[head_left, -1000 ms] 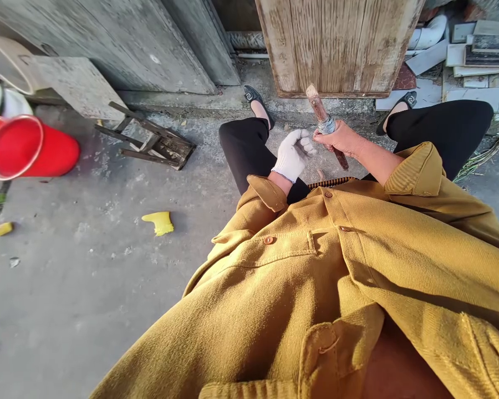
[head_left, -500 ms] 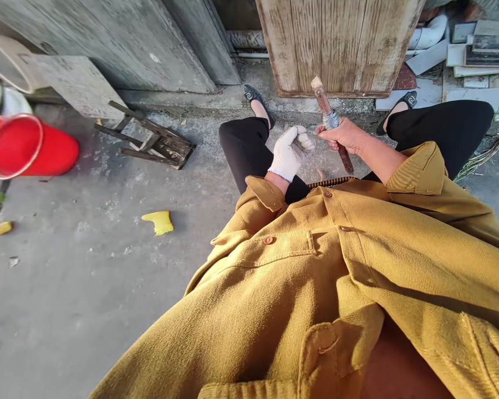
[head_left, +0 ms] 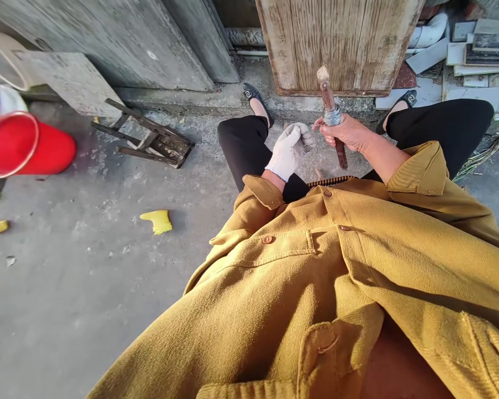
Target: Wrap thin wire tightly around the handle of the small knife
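Observation:
My right hand (head_left: pixel 345 132), bare, is wrapped round a wooden stick (head_left: pixel 327 95) held nearly upright, its pale cut end at the top. Silvery wire (head_left: pixel 331 115) is wound in a thick coil about the stick, just above my fist. To the left, my left hand (head_left: pixel 290 148) wears a white glove and is closed, its fingers curled toward the coil. A thin strand of wire seems to run from the right thumb to the gloved fingers; its end is hidden in the glove.
Red buckets (head_left: pixel 52 147) lie at the left beside a small dark wooden stool (head_left: pixel 158 141) on its side. A yellow piece (head_left: pixel 158 221) is on the concrete floor (head_left: pixel 87 293). Wooden boards (head_left: pixel 328 44) lean ahead; tiles (head_left: pixel 488 50) and a white pipe (head_left: pixel 430 33) are stacked right.
The stick in my right hand has tilted more upright, its top shifting slightly right and up. My gloved left hand stays closed nearby, almost in the same place.

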The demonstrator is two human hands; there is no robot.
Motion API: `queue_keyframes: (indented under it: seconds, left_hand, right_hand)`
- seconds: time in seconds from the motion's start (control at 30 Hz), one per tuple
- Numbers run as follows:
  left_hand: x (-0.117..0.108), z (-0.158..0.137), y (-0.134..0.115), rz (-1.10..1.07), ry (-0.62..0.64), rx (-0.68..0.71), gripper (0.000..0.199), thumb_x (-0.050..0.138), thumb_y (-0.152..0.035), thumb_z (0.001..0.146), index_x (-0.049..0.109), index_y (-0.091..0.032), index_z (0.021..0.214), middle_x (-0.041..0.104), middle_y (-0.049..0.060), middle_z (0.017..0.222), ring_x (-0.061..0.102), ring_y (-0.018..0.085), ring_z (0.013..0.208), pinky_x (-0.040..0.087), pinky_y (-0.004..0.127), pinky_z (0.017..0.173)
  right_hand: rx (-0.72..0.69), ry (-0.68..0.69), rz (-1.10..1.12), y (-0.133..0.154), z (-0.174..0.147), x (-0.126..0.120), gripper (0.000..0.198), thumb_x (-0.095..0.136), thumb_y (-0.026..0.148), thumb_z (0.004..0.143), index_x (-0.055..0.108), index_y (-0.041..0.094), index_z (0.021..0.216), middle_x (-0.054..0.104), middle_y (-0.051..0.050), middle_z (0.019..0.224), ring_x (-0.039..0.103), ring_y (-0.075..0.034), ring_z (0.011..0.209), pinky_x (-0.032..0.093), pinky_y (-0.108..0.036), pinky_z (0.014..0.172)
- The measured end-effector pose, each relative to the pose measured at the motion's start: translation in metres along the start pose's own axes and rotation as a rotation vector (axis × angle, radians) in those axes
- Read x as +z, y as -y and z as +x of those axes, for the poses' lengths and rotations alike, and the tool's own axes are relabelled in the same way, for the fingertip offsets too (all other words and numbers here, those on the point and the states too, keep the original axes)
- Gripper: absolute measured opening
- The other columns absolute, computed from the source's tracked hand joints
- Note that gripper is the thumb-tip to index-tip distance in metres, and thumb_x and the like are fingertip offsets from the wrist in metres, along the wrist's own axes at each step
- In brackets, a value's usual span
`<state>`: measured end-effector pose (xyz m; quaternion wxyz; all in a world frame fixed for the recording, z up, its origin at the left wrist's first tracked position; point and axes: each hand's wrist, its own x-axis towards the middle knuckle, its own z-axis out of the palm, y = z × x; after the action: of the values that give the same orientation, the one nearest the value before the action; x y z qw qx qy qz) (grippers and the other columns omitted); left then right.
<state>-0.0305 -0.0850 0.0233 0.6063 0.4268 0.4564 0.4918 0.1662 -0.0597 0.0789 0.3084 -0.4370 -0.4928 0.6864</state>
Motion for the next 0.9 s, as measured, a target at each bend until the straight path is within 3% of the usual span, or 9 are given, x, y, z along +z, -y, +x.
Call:
queue_keyframes:
  seconds: [0.13,0.27,0.47,0.6,0.8,0.9]
  left_hand:
    - [0.005,-0.005,-0.005,-0.101,0.044,-0.083,0.038,0.065,-0.058,0.109,0.066,-0.02,0.104,0.077,0.01,0.111,0.077,0.029,0.123,0.066,0.043,0.098]
    - [0.013,-0.009,-0.009,-0.244,0.047,-0.213,0.034,0.066,-0.053,0.108,0.067,-0.019,0.109,0.08,0.01,0.111,0.077,0.031,0.125,0.065,0.046,0.105]
    - [0.012,-0.007,-0.002,-0.241,0.04,-0.222,0.029,0.064,-0.042,0.106,0.072,-0.017,0.118,0.08,0.008,0.099,0.082,0.03,0.106,0.067,0.042,0.09]
    - [0.012,-0.01,-0.002,-0.173,0.094,-0.243,0.023,0.074,-0.037,0.099,0.072,-0.016,0.107,0.076,0.006,0.086,0.08,0.024,0.087,0.065,0.036,0.081]
    - [0.02,-0.011,-0.007,0.037,0.068,-0.223,0.022,0.083,-0.031,0.092,0.066,-0.017,0.092,0.055,-0.004,0.064,0.054,0.009,0.053,0.051,0.024,0.061]
    - [0.019,-0.009,-0.007,0.29,0.093,-0.185,0.014,0.076,-0.024,0.09,0.066,-0.016,0.086,0.05,-0.005,0.061,0.047,0.008,0.052,0.043,0.022,0.058]
  right_hand:
    - [-0.121,-0.155,-0.038,0.001,0.004,0.007,0.029,0.093,0.025,0.082,0.065,0.022,0.089,0.058,0.005,0.064,0.043,-0.009,0.053,0.04,-0.021,0.046]
    - [-0.173,-0.139,-0.084,0.002,0.003,0.008,0.03,0.091,0.025,0.084,0.061,0.023,0.083,0.067,0.001,0.074,0.045,-0.009,0.054,0.041,-0.023,0.046]
    - [-0.182,-0.147,-0.123,0.0,0.004,0.006,0.032,0.09,0.03,0.085,0.059,0.023,0.082,0.065,0.0,0.075,0.05,-0.011,0.058,0.04,-0.024,0.049]
    - [-0.18,-0.154,-0.145,-0.001,0.005,0.002,0.029,0.088,0.026,0.087,0.06,0.022,0.08,0.064,0.0,0.076,0.051,-0.011,0.061,0.041,-0.026,0.053]
    - [-0.18,-0.089,-0.299,0.001,0.003,-0.006,0.016,0.077,0.009,0.091,0.069,0.02,0.083,0.077,-0.002,0.106,0.054,-0.009,0.067,0.046,-0.029,0.064]
    - [-0.163,-0.012,-0.378,-0.002,0.004,-0.01,0.016,0.08,0.006,0.088,0.072,0.019,0.083,0.078,-0.004,0.104,0.06,-0.012,0.08,0.052,-0.03,0.084]
